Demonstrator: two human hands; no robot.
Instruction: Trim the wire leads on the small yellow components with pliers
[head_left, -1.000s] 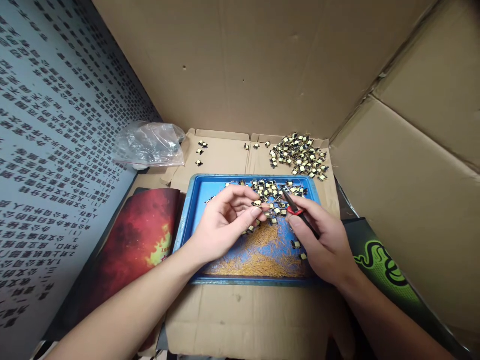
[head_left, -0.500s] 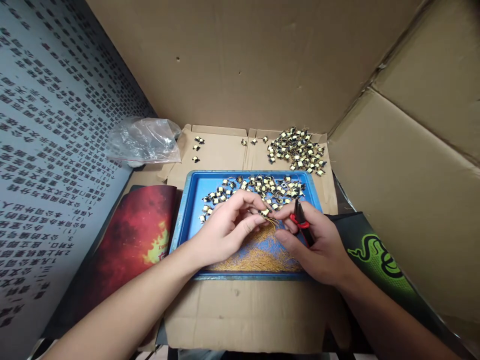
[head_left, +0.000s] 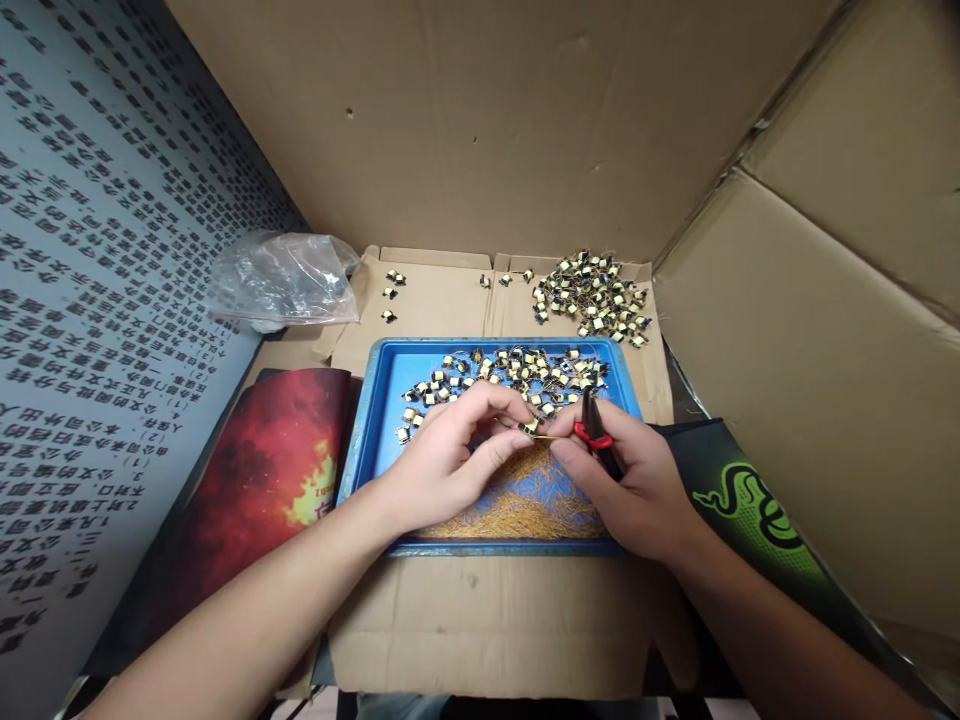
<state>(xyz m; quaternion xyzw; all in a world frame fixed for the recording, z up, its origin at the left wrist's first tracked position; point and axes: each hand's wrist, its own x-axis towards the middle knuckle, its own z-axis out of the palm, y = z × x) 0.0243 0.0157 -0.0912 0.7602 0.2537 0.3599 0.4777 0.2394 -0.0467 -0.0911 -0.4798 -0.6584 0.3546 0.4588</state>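
Between the thumb and fingers of my left hand (head_left: pixel 465 450) is a small transformer (head_left: pixel 531 426) with a yellow-wrapped body, black ends and thin wires. My right hand (head_left: pixel 630 470) holds a pair of cutting pliers (head_left: pixel 593 425) with red-and-black handles, jaws pointing up and away. Its thumb and index finger also pinch the transformer's wires (head_left: pixel 546 437), which stretch straight between both hands. Both hands are over a blue tray (head_left: pixel 367 430). Similar transformers (head_left: pixel 525 368) lie in its far half, and clipped copper-coloured wire ends (head_left: pixel 510 515) cover the near part.
Behind the tray, a heap of transformers (head_left: pixel 592 295) sits at the right on a cardboard sheet (head_left: pixel 450 300), with a few loose ones (head_left: pixel 389 293) at the left. A clear plastic bag (head_left: pixel 285 280) rests at the left. Cardboard walls (head_left: pixel 510 120) rise behind and at the right.
My right thumb and index finger have closed on the transformer's wires, which were fanned out loose before. The pliers have shifted slightly left, and the left hand stays almost in place.
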